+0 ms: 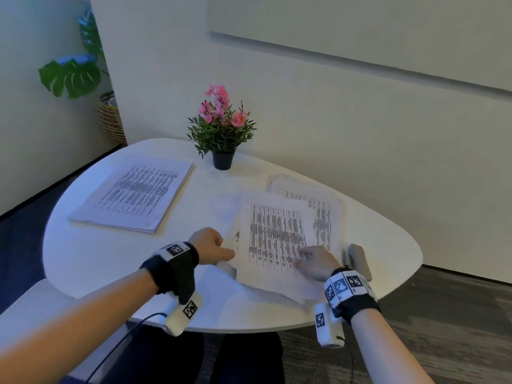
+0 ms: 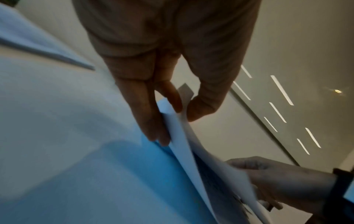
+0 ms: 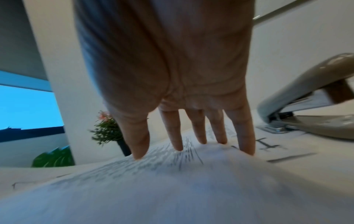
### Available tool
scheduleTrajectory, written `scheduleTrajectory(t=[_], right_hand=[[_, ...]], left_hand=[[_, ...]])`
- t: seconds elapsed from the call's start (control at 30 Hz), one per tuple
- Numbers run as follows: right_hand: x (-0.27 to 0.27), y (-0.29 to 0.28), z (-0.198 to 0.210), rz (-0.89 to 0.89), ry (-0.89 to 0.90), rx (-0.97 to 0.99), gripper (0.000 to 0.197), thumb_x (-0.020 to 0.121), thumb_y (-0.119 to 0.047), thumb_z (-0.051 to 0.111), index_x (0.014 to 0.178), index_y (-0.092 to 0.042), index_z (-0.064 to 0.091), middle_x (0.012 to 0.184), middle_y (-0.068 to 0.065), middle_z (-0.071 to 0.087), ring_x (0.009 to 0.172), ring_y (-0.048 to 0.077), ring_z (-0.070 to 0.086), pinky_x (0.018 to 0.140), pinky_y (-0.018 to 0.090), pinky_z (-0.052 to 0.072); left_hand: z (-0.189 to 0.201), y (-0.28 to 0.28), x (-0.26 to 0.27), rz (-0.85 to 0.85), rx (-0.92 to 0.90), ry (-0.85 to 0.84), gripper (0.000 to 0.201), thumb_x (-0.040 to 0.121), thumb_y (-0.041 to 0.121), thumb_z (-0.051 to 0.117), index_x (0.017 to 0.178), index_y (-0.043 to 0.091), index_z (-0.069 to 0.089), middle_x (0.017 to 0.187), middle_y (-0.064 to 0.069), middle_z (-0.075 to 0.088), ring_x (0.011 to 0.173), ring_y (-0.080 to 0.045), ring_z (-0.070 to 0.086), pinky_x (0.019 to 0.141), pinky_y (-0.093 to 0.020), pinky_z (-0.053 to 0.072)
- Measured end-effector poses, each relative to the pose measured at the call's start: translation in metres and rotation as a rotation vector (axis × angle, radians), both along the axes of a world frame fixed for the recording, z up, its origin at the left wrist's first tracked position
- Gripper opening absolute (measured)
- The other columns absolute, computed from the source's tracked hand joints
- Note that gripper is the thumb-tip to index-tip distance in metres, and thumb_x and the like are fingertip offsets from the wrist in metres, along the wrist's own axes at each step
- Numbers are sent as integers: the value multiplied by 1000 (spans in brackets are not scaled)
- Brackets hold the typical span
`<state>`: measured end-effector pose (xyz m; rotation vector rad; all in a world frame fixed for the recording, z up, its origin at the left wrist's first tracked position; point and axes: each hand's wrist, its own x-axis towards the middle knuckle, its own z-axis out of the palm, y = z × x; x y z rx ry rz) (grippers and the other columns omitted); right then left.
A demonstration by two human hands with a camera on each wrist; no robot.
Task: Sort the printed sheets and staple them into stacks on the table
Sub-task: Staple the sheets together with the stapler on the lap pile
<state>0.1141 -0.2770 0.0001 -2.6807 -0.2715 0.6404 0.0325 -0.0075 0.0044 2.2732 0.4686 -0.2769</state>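
A loose pile of printed sheets (image 1: 273, 239) lies near the front of the white table (image 1: 91, 259). My left hand (image 1: 212, 245) pinches the left edge of the top printed sheets (image 2: 178, 128) between thumb and fingers, lifting it slightly. My right hand (image 1: 313, 260) presses flat on the page with straight fingers (image 3: 172, 133) spread over the print. More printed pages (image 1: 318, 203) fan out behind. A neat stack (image 1: 135, 192) rests at the table's left. A grey stapler (image 1: 357, 260) sits just right of my right hand, also visible as the stapler (image 3: 310, 106) in the right wrist view.
A black pot of pink flowers (image 1: 221, 128) stands at the table's back edge against the wall. A large-leaf plant (image 1: 72, 76) in a woven basket (image 1: 110, 120) stands on the floor at the far left. The table's front edge lies close to my wrists.
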Motion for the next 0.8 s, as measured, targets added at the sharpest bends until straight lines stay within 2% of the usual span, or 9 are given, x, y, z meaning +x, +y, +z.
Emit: scheduleTrajectory(t=[0.07,0.17,0.3,0.37,0.43,0.5,0.57,0.7,0.8], right_hand=[[-4,10,-3,19,-26,-95,68,82,-52,62,141,-23,44,148,7,38,134,30,38,111,39,33],[-13,22,-6,60,-15,-116,69,74,-52,72,135,-28,50,145,4,41,134,31,35,109,45,34],[-24,26,8,195,85,3,50,83,-43,68,127,-22,58,142,-1,46,134,20,39,109,37,31],[-21,15,17,146,122,99,47,86,-42,66,127,-19,59,137,1,53,126,18,48,107,35,37],[-13,0,24,54,27,109,44,89,-40,62,126,-16,59,134,2,56,120,18,52,103,33,41],[-2,-19,26,-28,-193,-72,44,91,-40,57,129,-19,55,136,3,52,121,22,51,101,35,41],[9,-33,24,-142,-361,-275,45,91,-37,55,133,-22,49,140,7,42,126,28,42,102,42,38],[25,-43,12,-462,-253,-302,43,94,-26,50,132,-9,40,137,19,29,125,37,33,102,50,34],[33,-52,1,-544,-173,-228,40,96,-21,47,129,0,36,131,27,36,117,41,42,98,49,41]], left_hand=[[-4,5,-9,85,-142,12,41,60,41,77,86,15,59,88,-3,64,77,-18,64,69,-30,52],[-8,6,-13,210,-303,-29,92,48,56,86,118,11,46,110,-4,62,88,-23,68,68,-36,59],[-2,1,-30,39,-118,-64,58,75,25,79,118,13,43,108,-4,56,84,-21,62,51,-24,54],[1,9,-47,3,-113,-20,52,75,21,79,114,15,46,106,-3,57,85,-19,62,53,-26,56],[0,21,-64,-50,-141,66,47,72,22,82,110,14,53,105,-3,62,86,-17,64,62,-31,59],[-4,36,-75,-52,-143,125,57,70,34,82,116,13,54,113,-5,64,92,-17,64,70,-31,57],[-7,43,-78,26,-158,129,77,71,43,79,133,15,42,124,-7,59,101,-20,61,73,-28,52],[-11,35,-81,-48,-27,126,84,78,39,75,145,21,29,132,-10,53,113,-23,55,94,-32,46],[-8,35,-93,-157,41,176,75,76,39,76,138,23,38,117,-5,60,98,-17,60,87,-25,47]])
